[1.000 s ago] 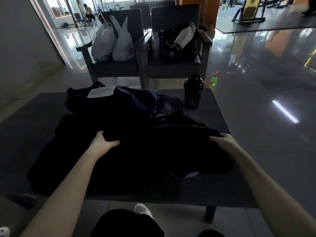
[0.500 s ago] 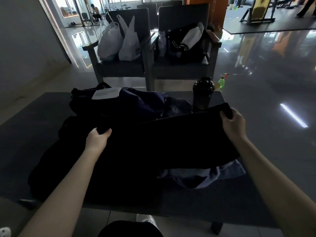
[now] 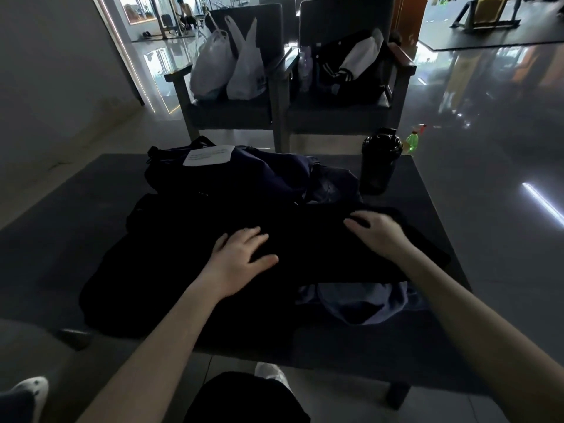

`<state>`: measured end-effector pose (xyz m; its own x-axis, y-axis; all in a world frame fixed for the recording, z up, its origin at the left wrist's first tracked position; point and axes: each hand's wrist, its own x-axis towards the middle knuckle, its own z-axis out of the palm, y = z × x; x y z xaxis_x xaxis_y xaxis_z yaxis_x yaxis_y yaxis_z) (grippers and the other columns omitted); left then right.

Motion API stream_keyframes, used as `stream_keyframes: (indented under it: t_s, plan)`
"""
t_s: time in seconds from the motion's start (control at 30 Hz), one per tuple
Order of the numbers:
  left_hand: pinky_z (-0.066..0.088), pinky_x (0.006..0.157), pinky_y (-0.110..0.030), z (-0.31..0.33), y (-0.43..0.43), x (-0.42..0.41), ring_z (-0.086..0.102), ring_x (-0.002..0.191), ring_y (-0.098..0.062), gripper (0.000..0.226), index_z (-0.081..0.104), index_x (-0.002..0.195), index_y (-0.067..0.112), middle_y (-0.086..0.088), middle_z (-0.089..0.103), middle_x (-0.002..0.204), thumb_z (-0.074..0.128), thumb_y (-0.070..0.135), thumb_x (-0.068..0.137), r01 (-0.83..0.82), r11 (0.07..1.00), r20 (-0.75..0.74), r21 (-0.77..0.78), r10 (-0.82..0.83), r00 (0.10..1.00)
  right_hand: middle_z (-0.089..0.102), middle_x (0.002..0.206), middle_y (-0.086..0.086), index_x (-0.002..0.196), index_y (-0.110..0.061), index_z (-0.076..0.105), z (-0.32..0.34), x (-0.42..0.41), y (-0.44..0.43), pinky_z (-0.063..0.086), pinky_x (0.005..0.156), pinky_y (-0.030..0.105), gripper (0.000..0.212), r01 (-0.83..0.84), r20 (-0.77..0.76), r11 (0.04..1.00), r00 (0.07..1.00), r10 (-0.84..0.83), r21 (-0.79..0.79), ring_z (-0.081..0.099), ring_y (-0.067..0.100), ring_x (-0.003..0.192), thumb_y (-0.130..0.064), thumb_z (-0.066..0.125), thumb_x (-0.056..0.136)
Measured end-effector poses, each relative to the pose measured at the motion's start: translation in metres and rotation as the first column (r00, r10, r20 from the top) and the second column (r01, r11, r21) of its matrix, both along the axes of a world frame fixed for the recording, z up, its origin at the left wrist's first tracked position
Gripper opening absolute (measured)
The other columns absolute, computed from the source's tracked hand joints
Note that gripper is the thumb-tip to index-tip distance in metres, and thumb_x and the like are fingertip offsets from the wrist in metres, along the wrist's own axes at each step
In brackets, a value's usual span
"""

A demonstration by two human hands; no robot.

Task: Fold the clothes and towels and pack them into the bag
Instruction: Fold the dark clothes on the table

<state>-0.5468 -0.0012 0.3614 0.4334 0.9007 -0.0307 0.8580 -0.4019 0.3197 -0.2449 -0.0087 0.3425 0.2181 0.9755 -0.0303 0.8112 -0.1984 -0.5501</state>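
On the dark table (image 3: pixel 61 239), a grey-blue towel (image 3: pixel 366 303) peeks from under the black garment (image 3: pixel 320 257), where the left hand (image 3: pixel 241 257) and right hand (image 3: pixel 378 233) press flat, fingers straight and gripping nothing, with the navy bag (image 3: pixel 253 175) just behind, near a black bottle (image 3: pixel 380 161).

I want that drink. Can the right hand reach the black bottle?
Probably yes: the right hand rests on the black garment, and nothing tall stands between it and the black bottle.

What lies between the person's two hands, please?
Only the black garment, on which the left hand and right hand rest; the head view shows it.
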Motion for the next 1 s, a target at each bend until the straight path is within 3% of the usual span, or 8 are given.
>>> stream_keyframes:
  t_s: [0.17, 0.33, 0.4, 0.53, 0.63, 0.77, 0.9, 1.0]
  plan:
    - [0.000, 0.120, -0.038, -0.006, -0.015, -0.025, 0.001, 0.147, -0.012, 0.091, 0.011, 0.153, 0.026, 0.006, 0.005, 0.160, 0.045, 0.072, 0.082, -0.081, 0.986, -0.289, -0.143, 0.036, 0.957, 0.029, 0.154, -0.001, 0.147, -0.029, 0.029, 0.000, -0.007, -0.021, 0.023, 0.114, 0.046, 0.063, -0.032, 0.026, 0.986, 0.999, 0.037, -0.166, 0.027, 0.022, 0.141, -0.060, 0.039, 0.093]
    - [0.035, 0.104, -0.043, 0.003, -0.036, -0.039, 0.037, 0.130, -0.028, 0.081, 0.040, 0.138, 0.007, -0.013, 0.041, 0.139, 0.045, 0.068, 0.085, -0.396, 0.899, -0.393, 0.188, 0.438, 0.808, 0.012, 0.159, -0.006, 0.149, -0.038, 0.018, 0.005, -0.029, -0.036, 0.014, 0.116, 0.053, 0.066, -0.157, 0.129, 0.961, 0.973, 0.190, -0.226, 0.007, 0.023, 0.146, -0.065, 0.034, 0.091]
    - [0.048, 0.087, -0.038, 0.008, -0.046, -0.038, 0.055, 0.107, -0.028, 0.069, 0.054, 0.120, 0.002, -0.013, 0.059, 0.114, 0.039, 0.063, 0.091, -0.532, 0.826, -0.298, 0.189, 0.564, 0.770, 0.013, 0.159, -0.005, 0.150, -0.037, 0.016, -0.001, -0.038, -0.042, 0.010, 0.116, 0.054, 0.065, -0.138, 0.151, 0.957, 0.972, 0.181, -0.256, 0.004, 0.025, 0.147, -0.064, 0.030, 0.092]
    - [0.044, 0.059, -0.028, 0.011, -0.055, -0.023, 0.057, 0.065, -0.019, 0.062, 0.059, 0.100, 0.008, -0.007, 0.063, 0.077, 0.030, 0.062, 0.095, -0.547, 0.555, 0.074, -0.627, 0.741, 0.667, 0.013, 0.159, -0.002, 0.150, -0.037, 0.012, 0.001, -0.045, -0.050, 0.013, 0.115, 0.055, 0.064, -0.100, 0.183, 0.960, 0.971, 0.152, -0.262, 0.006, 0.027, 0.146, -0.063, 0.027, 0.094]
    - [0.045, 0.058, -0.030, 0.010, -0.054, -0.008, 0.055, 0.069, -0.021, 0.045, 0.056, 0.105, 0.010, -0.011, 0.060, 0.085, 0.049, 0.053, 0.093, -0.315, 0.384, 0.324, -0.868, 0.919, 0.227, 0.014, 0.159, 0.000, 0.150, -0.037, 0.009, 0.001, -0.049, -0.057, 0.015, 0.114, 0.055, 0.063, -0.090, 0.210, 0.962, 0.967, 0.147, -0.259, 0.007, 0.029, 0.146, -0.062, 0.026, 0.095]
    - [0.053, 0.078, -0.040, -0.004, -0.046, 0.003, 0.057, 0.096, -0.029, 0.044, 0.054, 0.122, 0.013, -0.013, 0.056, 0.116, 0.069, 0.034, 0.086, -0.144, 0.412, 0.434, -0.900, 0.877, -0.204, 0.013, 0.159, 0.001, 0.150, -0.038, 0.008, 0.000, -0.052, -0.063, 0.014, 0.113, 0.056, 0.063, -0.078, 0.210, 0.965, 0.969, 0.133, -0.252, 0.006, 0.029, 0.146, -0.062, 0.025, 0.095]
    - [0.051, 0.094, -0.043, 0.004, -0.034, 0.014, 0.059, 0.104, -0.032, 0.054, 0.052, 0.127, 0.005, -0.013, 0.058, 0.116, 0.076, 0.021, 0.081, -0.199, 0.424, 0.467, -0.883, 0.832, -0.298, 0.011, 0.160, 0.001, 0.150, -0.038, 0.009, -0.001, -0.050, -0.064, 0.011, 0.114, 0.055, 0.062, -0.077, 0.198, 0.962, 0.971, 0.132, -0.260, 0.004, 0.029, 0.146, -0.061, 0.025, 0.095]
    - [0.047, 0.101, -0.039, 0.022, -0.022, 0.030, 0.059, 0.111, -0.030, 0.049, 0.054, 0.129, 0.005, -0.011, 0.060, 0.123, 0.071, 0.015, 0.084, -0.419, 0.627, 0.718, -0.657, 0.689, -0.095, 0.010, 0.160, 0.000, 0.150, -0.039, 0.010, -0.002, -0.049, -0.063, 0.006, 0.115, 0.053, 0.061, -0.083, 0.161, 0.957, 0.978, 0.132, -0.279, 0.000, 0.027, 0.147, -0.061, 0.025, 0.095]
